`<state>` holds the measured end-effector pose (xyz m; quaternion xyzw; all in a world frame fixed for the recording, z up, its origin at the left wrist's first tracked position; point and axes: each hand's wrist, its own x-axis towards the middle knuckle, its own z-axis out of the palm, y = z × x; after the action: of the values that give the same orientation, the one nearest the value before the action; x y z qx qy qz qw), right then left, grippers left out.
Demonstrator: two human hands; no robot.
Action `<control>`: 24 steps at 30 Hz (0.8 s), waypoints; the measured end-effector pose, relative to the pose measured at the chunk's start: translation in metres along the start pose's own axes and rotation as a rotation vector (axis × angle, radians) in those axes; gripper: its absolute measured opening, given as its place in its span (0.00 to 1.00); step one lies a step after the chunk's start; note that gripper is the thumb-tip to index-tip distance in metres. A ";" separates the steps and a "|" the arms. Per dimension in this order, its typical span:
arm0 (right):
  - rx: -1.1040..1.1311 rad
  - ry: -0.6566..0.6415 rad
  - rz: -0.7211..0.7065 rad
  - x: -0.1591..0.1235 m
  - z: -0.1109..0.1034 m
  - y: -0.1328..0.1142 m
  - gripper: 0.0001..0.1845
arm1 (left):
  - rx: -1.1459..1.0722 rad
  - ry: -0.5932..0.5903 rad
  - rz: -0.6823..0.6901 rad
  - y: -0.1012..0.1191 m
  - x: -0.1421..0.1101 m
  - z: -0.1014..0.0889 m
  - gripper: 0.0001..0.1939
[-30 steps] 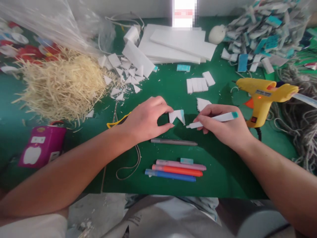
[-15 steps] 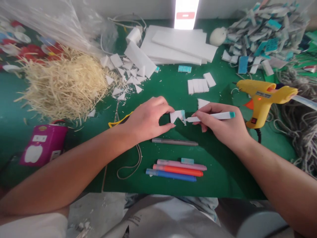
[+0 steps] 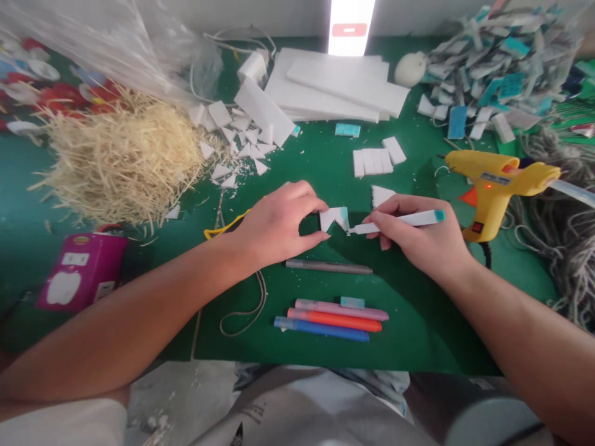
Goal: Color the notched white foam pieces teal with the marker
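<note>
Between thumb and forefinger, my left hand (image 3: 287, 220) grips the left end of a small white foam piece (image 3: 329, 217), which has a notch in its lower side. Teal colour covers a strip along the piece's right end. My right hand (image 3: 409, 232) holds a white marker (image 3: 416, 218) with a teal end plug, its tip at the lower right corner of the foam. Another white foam scrap (image 3: 382, 195) lies just behind my right fingers. Nearer me is a grey marker (image 3: 329, 267), and a loose teal cap (image 3: 352, 302) rests against a pink marker (image 3: 320, 306).
Orange (image 3: 334, 319) and blue markers (image 3: 320, 329) lie near the front edge. To the right is a yellow glue gun (image 3: 493, 186); to the left, a straw heap (image 3: 125, 161) and a magenta box (image 3: 81, 271). Foam sheets (image 3: 325, 87) and small white blocks (image 3: 373, 161) lie farther back.
The marker tip has shifted slightly down and right, to the foam's lower corner. My left hand keeps its hold on the foam.
</note>
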<state>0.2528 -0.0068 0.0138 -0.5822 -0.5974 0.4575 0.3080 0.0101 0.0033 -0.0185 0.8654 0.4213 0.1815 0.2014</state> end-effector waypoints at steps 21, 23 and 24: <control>0.004 0.038 -0.014 -0.001 -0.001 0.005 0.10 | -0.014 0.006 -0.003 -0.001 0.000 0.001 0.16; 0.009 0.041 -0.014 -0.001 0.000 0.005 0.09 | -0.018 0.012 0.008 0.000 0.000 0.001 0.16; 0.024 0.054 -0.018 -0.001 0.000 0.006 0.07 | -0.017 0.016 0.013 0.000 0.000 0.001 0.16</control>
<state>0.2550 -0.0079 0.0088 -0.5853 -0.5885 0.4457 0.3352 0.0105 0.0032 -0.0194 0.8650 0.4156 0.1935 0.2042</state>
